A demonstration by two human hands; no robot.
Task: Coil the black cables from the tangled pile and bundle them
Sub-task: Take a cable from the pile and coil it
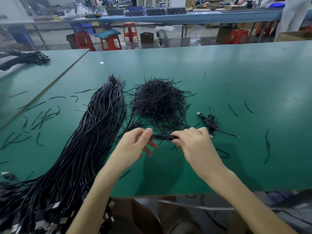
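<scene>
Our left hand [135, 142] and right hand [194, 142] each pinch one end of a short black coil [164, 137] (blurred) above the surface [236, 73]. Just beyond them lies a tangled pile [158, 102]. Long cables [94, 132] stretch to their left, and a bundled cable [211, 122] lies to the right.

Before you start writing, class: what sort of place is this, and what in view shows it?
Probably a factory assembly floor: a long green workbench, a thick bundle of black USB cables, and orange stools by the far bench.
</scene>
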